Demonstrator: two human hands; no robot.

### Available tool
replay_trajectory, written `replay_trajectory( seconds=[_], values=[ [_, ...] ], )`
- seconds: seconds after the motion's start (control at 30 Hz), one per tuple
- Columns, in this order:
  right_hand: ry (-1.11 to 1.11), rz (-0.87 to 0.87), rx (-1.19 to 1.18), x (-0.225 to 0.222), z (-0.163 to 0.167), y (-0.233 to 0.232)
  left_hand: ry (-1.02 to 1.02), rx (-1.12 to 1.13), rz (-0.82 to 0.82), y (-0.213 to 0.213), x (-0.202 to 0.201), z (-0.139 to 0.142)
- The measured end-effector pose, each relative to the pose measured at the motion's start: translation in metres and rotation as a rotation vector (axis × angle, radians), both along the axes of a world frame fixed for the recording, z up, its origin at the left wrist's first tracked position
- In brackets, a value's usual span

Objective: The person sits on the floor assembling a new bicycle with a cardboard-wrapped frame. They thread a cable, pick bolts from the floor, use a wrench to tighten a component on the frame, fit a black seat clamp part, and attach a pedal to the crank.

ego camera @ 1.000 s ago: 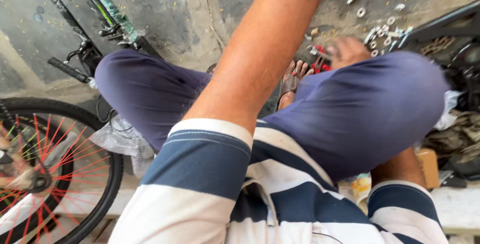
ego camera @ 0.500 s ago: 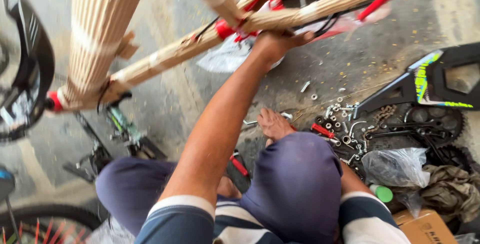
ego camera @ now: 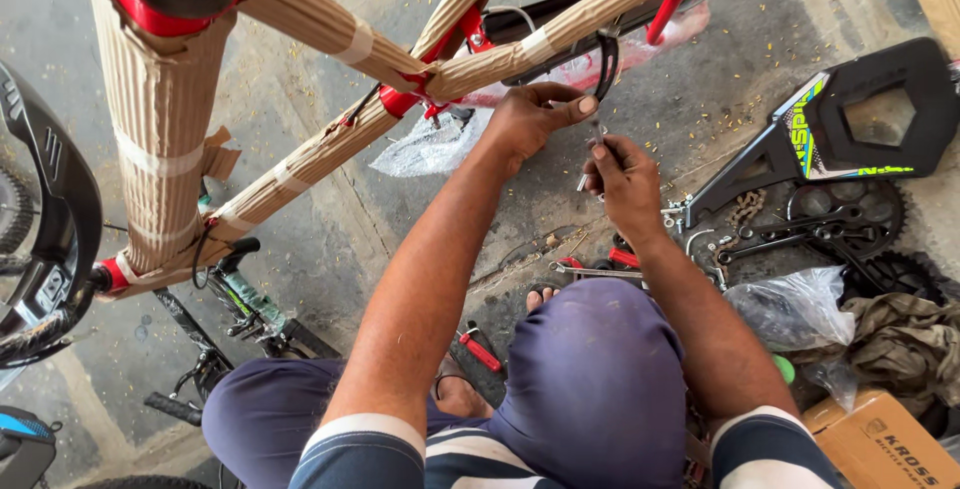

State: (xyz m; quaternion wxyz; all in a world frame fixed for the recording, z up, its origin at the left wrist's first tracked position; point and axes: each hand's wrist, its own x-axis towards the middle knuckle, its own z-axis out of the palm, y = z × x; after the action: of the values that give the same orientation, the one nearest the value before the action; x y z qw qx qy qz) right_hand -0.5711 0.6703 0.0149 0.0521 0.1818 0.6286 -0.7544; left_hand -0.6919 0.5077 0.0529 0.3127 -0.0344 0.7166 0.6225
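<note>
Both hands at a cardboard-wrapped bike frame

Near: knee, red-handled tool (ego camera: 480, 351) on floor. Right hand (ego camera: 625, 184), fingers pinching a small metal part (ego camera: 590, 161). Left hand (ego camera: 530, 119) just beyond, fingers pinching a black strap (ego camera: 606, 64) hanging from the frame (ego camera: 330, 144).

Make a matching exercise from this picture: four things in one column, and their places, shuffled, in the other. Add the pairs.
Things:
1. left hand
2. right hand
3. cardboard box
4. black chain guard

Places:
A. bottom right corner
B. on the floor at the right, above the chainrings
C. at the wrapped frame tube, by a black strap
D. just below the other hand, holding a small metal part

Pairs: 1-C, 2-D, 3-A, 4-B
</note>
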Motion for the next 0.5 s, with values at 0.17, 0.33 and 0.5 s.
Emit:
replay_trajectory(
  seconds=[0.17, 0.33, 0.5],
  values=[
    [0.042, 0.103, 0.068, -0.007, 0.025, 0.014, 0.022, 0.035, -0.001, 0.001, 0.001, -0.008],
    [0.018, 0.311, 0.006, -0.017, 0.051, 0.039, 0.153, 0.156, -0.050, 0.009, 0.006, -0.011],
    [-0.035, 0.162, -0.210, -0.010, 0.046, 0.021, 0.010, 0.016, -0.068, 0.015, 0.007, -0.001]
  ],
)
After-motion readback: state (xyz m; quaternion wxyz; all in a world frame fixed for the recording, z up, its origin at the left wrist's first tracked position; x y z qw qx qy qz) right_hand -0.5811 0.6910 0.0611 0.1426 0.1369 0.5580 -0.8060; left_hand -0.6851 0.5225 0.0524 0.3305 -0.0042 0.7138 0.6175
